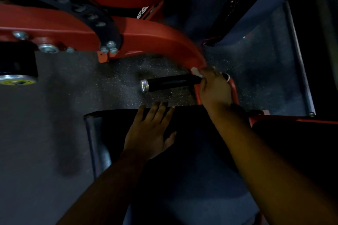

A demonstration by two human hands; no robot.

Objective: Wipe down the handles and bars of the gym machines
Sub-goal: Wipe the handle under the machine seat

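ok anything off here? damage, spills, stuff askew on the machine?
Nothing stands out. The right hand wraps a small white cloth round the inner end of the black handle, and the left hand rests flat on the dark seat pad. The picture is dim and blurred, so fine damage would not show.

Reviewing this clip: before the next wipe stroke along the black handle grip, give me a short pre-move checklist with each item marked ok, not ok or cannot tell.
1. Right hand on the handle grip: ok, its fingers are curled round the grip's inner end, next to the red frame.
2. Cloth in that hand: ok, a bit of white cloth shows above the fingers; how much is wrapped round cannot be told.
3. Path toward the silver end cap: ok, the grip is bare between hand and cap.
4. Left hand out of the way: ok, flat on the black pad, fingers straight.
5. Grip already clean: cannot tell, too dark.
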